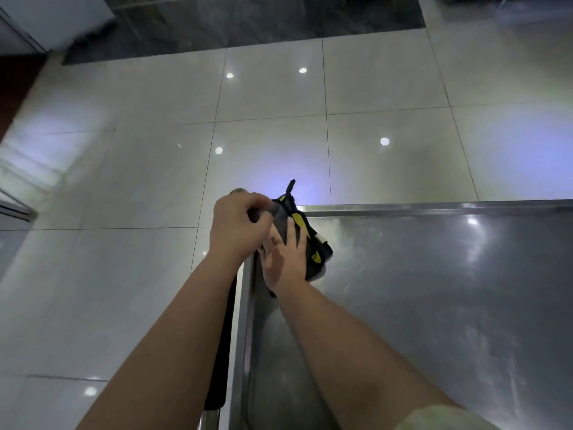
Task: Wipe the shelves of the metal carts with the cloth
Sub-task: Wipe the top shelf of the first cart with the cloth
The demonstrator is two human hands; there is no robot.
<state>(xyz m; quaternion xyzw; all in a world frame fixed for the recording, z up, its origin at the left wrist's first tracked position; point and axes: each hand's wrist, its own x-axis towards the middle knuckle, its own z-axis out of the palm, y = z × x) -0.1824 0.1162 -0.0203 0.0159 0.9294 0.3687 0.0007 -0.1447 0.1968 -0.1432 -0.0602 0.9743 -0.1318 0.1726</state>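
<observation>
A dark cloth (313, 243) with yellow patches is bunched at the far left corner of the metal cart's top shelf (434, 305). My left hand (238, 225) pinches the cloth's upper edge above the corner. My right hand (283, 259) lies flat on the cloth with fingers spread, pressing it onto the steel. One strip of the cloth sticks up beyond the shelf's far rim (434, 207).
The cart's handle (221, 352), with a black grip, runs along the shelf's left side. Glossy pale floor tiles (139, 181) surround the cart. A dark floor strip (248, 23) lies far ahead, and another metal edge (15, 209) shows at the left.
</observation>
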